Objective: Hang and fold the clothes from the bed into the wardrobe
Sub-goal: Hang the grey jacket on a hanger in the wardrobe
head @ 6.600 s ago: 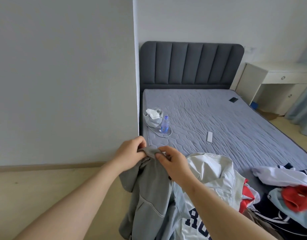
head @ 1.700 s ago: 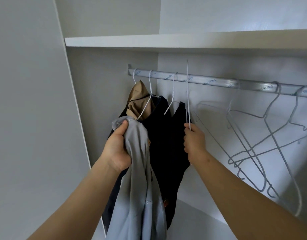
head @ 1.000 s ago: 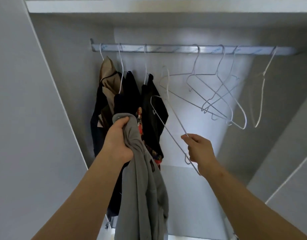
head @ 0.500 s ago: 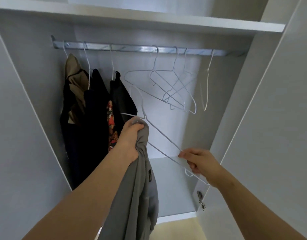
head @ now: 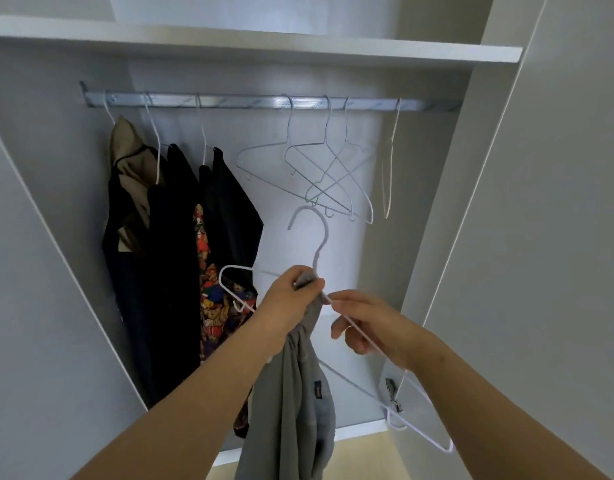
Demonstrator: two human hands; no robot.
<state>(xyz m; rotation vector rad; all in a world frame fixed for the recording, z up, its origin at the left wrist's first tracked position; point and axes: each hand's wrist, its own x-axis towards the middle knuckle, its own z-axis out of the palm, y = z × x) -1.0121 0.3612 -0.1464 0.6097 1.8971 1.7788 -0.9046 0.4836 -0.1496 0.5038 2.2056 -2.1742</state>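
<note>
Left hand (head: pixel 291 296) clenches grey garment (head: pixel 298 393) by bunched top, at neck of wire hanger (head: pixel 318 251). Right hand (head: pixel 367 327) pinches hanger's sloping arm. Both below rail (head: pixel 250 102), mid-span. My worry: bunched fabric slips off thin wire, or hanger tip snags hung clothes (head: pixel 174 237).

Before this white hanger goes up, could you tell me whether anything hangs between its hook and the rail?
Yes: the empty wire hangers hang straight above the white hanger's hook, between it and the rail. The bare stretch of rail to their left, beside the dark clothes, looks open.
</note>
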